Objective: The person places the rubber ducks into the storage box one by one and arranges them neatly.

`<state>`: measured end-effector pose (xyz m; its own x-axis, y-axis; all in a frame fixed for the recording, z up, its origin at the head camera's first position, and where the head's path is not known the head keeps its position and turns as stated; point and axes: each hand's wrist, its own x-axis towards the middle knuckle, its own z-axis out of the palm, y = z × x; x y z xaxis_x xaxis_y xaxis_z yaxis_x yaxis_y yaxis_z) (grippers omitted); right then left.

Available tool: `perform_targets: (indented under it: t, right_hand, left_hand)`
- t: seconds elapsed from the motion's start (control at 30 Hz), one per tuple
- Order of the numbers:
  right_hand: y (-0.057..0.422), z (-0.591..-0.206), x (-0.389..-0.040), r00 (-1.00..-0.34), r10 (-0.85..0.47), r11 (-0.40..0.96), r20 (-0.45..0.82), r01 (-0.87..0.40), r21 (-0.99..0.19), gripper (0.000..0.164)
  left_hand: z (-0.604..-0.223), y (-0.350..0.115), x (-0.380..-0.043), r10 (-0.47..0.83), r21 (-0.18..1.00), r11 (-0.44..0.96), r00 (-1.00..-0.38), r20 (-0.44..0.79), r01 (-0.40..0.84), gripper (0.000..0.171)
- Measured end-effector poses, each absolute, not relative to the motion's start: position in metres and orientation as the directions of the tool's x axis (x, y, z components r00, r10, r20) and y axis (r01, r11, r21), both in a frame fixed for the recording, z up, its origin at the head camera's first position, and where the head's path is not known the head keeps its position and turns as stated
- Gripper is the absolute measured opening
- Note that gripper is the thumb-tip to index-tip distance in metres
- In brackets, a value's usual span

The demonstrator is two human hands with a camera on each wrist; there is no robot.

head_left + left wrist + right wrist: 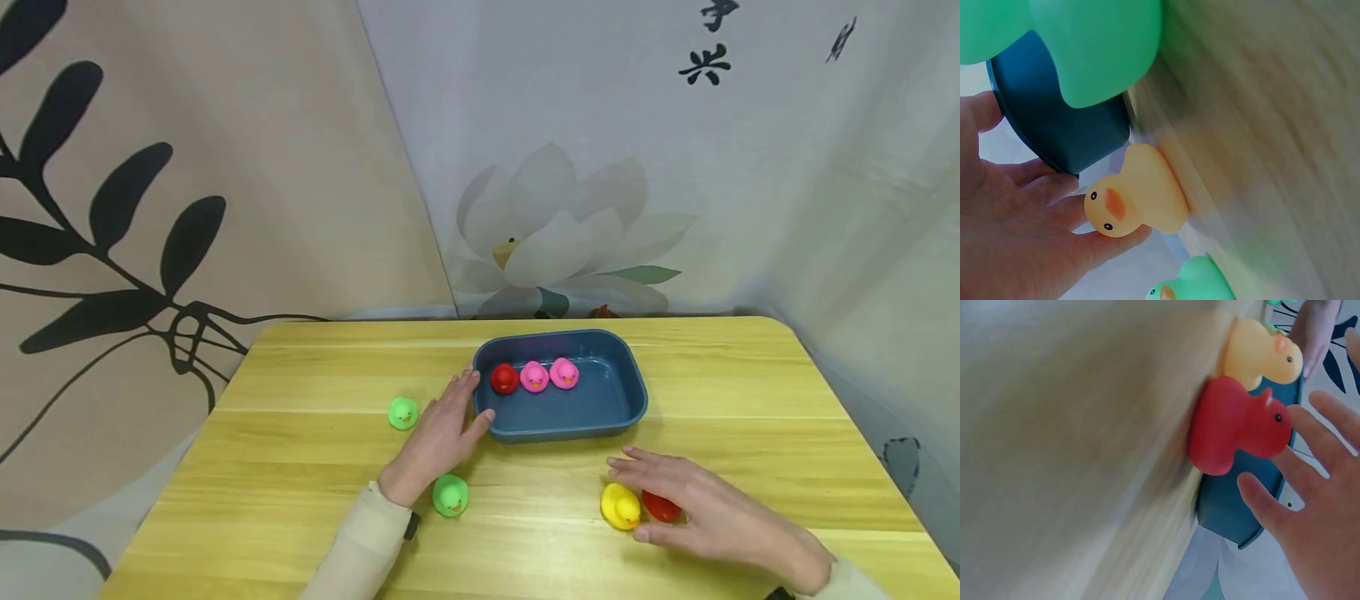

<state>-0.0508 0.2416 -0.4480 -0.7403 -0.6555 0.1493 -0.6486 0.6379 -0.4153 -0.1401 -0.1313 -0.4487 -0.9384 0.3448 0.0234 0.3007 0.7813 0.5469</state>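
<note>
My left hand (442,433) lies at the left end of a dark blue tray (558,436), fingers extended, its fingertips at the rim. In the left wrist view a yellow toy duck (1138,194) sits beside that hand's fingers; the hand hides it in the head view. Two green ducks, one farther left (403,412) and one nearer the front (451,496), flank the left wrist. Over a red duck (660,507) my right hand (705,508) hovers with spread fingers, partly covering it. A yellow duck (620,507) stands just left of that red one.
Inside the tray, toward its left, a red duck (505,379) and two pink ducks (534,377) sit in a row. The wooden table (300,467) ends at the back against a printed curtain (585,167).
</note>
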Motion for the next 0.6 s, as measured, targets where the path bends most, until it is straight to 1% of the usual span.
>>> perform_targets:
  t: [0.2,0.33,0.5,0.6]
  right_hand:
    - [0.242,-0.456,-0.05,-0.693,-0.687,0.609,0.22,-0.713,-0.346,0.053]
    - [0.243,-0.461,-0.052,-0.635,-0.708,0.553,0.311,-0.771,-0.317,0.046]
    - [0.242,-0.467,-0.056,-0.54,-0.722,0.455,0.432,-0.841,-0.293,0.039]
    - [0.241,-0.47,-0.057,-0.511,-0.717,0.43,0.475,-0.86,-0.275,0.036]
  left_hand:
    - [-0.448,-0.132,-0.14,0.344,0.545,0.783,-0.939,0.021,0.299,0.073]
    - [-0.449,-0.132,-0.141,0.345,0.544,0.783,-0.938,0.022,0.301,0.073]
    - [-0.449,-0.132,-0.141,0.344,0.543,0.785,-0.939,0.017,0.298,0.073]
    - [-0.449,-0.131,-0.141,0.344,0.54,0.787,-0.939,0.017,0.298,0.073]
